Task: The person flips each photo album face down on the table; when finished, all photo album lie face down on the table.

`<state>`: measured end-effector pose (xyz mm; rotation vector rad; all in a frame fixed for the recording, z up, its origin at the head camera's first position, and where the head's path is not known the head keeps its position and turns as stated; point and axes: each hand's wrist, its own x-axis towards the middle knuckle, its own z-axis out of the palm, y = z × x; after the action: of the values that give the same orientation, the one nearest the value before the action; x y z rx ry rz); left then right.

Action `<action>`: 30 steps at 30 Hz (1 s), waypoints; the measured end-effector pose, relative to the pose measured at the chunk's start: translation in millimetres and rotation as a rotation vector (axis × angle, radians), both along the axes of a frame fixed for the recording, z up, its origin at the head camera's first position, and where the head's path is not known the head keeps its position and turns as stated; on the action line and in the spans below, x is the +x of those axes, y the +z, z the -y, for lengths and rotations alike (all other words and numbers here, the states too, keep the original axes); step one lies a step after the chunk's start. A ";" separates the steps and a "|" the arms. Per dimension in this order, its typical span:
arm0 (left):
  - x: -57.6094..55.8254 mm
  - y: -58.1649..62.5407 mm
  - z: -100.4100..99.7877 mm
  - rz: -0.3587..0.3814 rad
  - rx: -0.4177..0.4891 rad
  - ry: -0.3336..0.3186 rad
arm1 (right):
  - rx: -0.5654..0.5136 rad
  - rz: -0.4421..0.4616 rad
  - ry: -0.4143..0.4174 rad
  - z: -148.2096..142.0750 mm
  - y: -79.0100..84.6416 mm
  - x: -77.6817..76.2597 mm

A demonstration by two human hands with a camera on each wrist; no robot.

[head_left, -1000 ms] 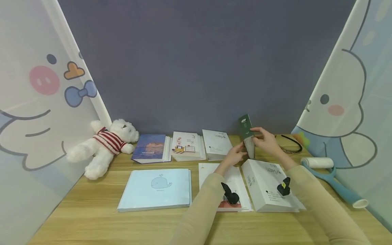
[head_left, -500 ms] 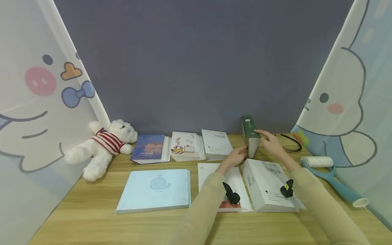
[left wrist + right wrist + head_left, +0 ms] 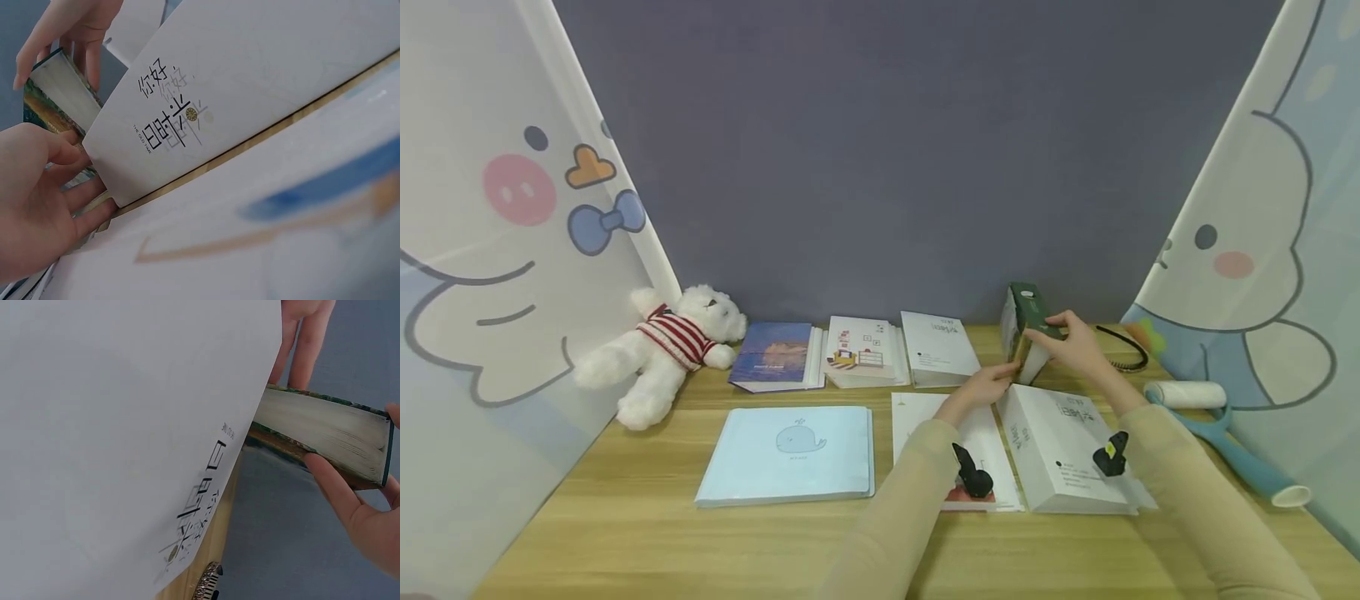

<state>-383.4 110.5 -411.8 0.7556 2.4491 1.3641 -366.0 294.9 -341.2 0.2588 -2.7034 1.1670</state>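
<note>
Steadying the green book seems to be the step in hand; it is standing on edge, its spine uppermost, right of centre in the head view. Doing this well, I judge, is calling for an even pinch on both covers, close to the spine, so that the thick page block is not fanning out. Bracing low with the other hand is probably helping against a topple, and the fingers should be staying clear of the thick white book just in front, at the lower right of the frame.

The right hand is pinching the green book near its spine: at the right edge of the right wrist view, the thumb is pressing one cover while fingers are reaching round the spine end. The left hand is lying lower, its fingers extended and parted rather than clenched, and is touching the cover on the left. Its fingertips are partly hidden, so how firmly it is pressing I cannot tell. Whether the book's lower edge is resting on the table is also hidden.
</note>
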 end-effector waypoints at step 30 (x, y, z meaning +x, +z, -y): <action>0.7 -5.2 -4.9 -0.024 -0.149 0.056 | 0.142 0.015 -0.033 -46.1 -26.1 -3.2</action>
<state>-382.6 115.4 -417.0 0.6778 2.5742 1.1814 -369.2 341.0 -367.3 0.2257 -2.7968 0.9729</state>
